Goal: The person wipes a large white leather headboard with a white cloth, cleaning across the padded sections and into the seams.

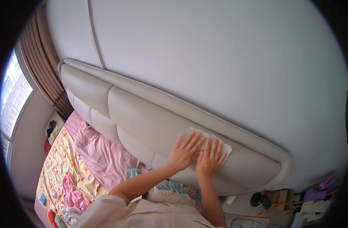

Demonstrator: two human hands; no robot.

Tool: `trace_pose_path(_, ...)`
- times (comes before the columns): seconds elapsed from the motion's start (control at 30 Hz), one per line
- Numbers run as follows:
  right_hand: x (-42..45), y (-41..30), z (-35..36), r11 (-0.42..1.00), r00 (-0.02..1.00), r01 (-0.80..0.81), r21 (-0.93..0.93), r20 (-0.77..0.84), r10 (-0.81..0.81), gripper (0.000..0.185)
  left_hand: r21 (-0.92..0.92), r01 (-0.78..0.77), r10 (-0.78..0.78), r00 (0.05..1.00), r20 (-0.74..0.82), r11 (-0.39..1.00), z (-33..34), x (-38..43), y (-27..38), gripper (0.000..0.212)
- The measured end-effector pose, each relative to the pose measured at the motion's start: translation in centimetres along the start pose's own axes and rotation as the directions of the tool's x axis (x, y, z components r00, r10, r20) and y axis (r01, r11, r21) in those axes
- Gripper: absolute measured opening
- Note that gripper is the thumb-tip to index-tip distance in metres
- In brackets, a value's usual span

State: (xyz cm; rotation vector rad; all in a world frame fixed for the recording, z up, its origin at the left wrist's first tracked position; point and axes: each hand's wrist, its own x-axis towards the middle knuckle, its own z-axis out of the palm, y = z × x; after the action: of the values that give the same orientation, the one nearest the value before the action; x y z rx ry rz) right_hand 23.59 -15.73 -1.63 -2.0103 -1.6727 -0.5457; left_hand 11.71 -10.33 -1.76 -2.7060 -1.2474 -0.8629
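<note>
Both my hands lie side by side, palms down, on a thin white cloth or wipe (pixel 226 148) against the upper padded panel of a beige upholstered headboard (pixel 151 114). My left hand (pixel 186 151) has its fingers spread over the cloth's left part. Just to the right, my right hand (pixel 210 159) rests with fingers apart on the cloth's right part, the two hands nearly touching. The cloth's top and right edges show past my fingertips; the rest is hidden under the hands.
A pink pillow (pixel 105 155) and a yellow patterned sheet (pixel 60 162) cover the bed at left, beside a brown curtain (pixel 44 59) and a window. Boxes (pixel 283 199), a purple item (pixel 319 191) and a small black fan (pixel 256 199) stand at lower right.
</note>
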Motion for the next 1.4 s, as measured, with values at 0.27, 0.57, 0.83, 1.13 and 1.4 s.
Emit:
trace_pose_path(0.27,0.8,-7.7,2.0,0.965,0.971,0.238,0.109,-0.026,-0.237,0.046,0.016,0.243,-0.242,0.968,-0.071,0.970,-2.0,-5.3,-6.7,0.061)
trace_pose_path(0.57,-1.0,-2.9,0.7,0.961,0.970,0.232,0.150,0.033,-0.239,0.050,-0.140,0.158,-0.151,0.987,0.059,0.977,-1.6,-3.7,-2.6,0.067)
trace_pose_path(0.83,6.3,2.4,-1.0,0.980,0.985,0.157,0.122,-0.085,-0.148,0.049,-0.075,-0.034,0.028,0.996,-0.090,0.997,-1.3,7.7,0.2,0.061)
trace_pose_path(1.13,9.4,5.3,-1.3,0.974,0.978,0.146,0.174,-0.173,-0.116,0.041,-0.134,-0.078,0.057,0.986,-0.157,0.988,-1.2,9.8,-1.0,0.055)
trace_pose_path(1.4,8.4,13.0,-3.6,0.931,0.962,0.033,0.364,-0.264,0.069,0.028,-0.112,-0.117,0.094,0.978,-0.186,0.987,-2.1,10.2,-3.7,0.055)
